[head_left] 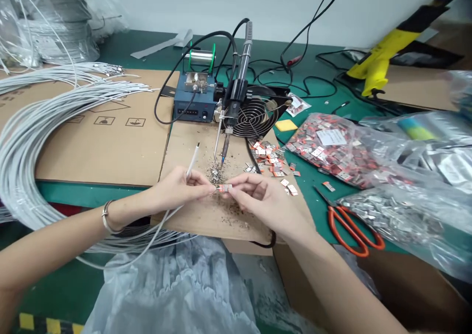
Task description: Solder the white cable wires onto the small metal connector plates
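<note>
My left hand (184, 189) is closed, pinching a white cable (193, 159); one dark-tipped cable end sticks up above the fingers. My right hand (261, 196) is closed with thumb and forefinger on a small USB connector (225, 188), metal with an orange-red part. The left fingertips meet the connector's left end; whether a wire touches it there is too small to tell. Just above both hands, the soldering iron (230, 113) hangs tip down in its stand, beside a thin metal feed tube (218, 137). Bits of solder (214, 172) litter the cardboard below the tip.
Loose connectors (271, 157) lie to the right on the cardboard (177, 152). Beyond are a bag of connectors (332, 147), a bag of metal shells (394, 216) and orange-handled scissors (354, 231). Bundled white cables (33, 142) fill the left. A blue solder feeder (193, 103) and fan (258, 115) stand behind.
</note>
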Demonstrator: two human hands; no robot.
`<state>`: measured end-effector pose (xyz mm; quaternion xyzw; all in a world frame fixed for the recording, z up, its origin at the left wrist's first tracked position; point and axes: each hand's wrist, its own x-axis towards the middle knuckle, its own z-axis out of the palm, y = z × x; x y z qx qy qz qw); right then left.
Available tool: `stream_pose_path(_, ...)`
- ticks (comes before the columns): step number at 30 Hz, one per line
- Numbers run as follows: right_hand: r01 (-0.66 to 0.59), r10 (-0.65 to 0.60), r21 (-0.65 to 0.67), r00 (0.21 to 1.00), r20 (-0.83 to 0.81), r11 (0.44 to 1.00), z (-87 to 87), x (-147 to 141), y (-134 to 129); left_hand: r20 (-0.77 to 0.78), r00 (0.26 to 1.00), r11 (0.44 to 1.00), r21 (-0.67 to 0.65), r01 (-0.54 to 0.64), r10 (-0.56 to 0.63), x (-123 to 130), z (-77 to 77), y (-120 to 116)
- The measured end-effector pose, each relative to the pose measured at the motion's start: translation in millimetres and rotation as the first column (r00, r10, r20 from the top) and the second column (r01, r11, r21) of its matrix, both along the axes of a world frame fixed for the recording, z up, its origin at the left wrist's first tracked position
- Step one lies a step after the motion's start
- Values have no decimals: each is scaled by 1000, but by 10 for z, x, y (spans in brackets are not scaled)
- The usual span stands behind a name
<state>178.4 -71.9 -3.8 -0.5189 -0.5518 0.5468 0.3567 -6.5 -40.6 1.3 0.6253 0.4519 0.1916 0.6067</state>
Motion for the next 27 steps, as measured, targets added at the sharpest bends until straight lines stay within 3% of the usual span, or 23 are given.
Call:
stream_pose_path(5, 28, -30, 86, 999, 24, 996, 62, -36, -117, 68, 997, 995, -97, 30, -24, 46, 17, -102)
stream_pose_path(13, 21, -34, 156, 996, 81, 988, 118, -60, -397, 90, 990, 989, -97, 114, -105, 18, 73, -356)
stream_pose_path(27, 13, -35, 160, 991, 132, 987, 99, -51, -696, 88, 991, 993, -51, 103, -98, 62, 59, -562)
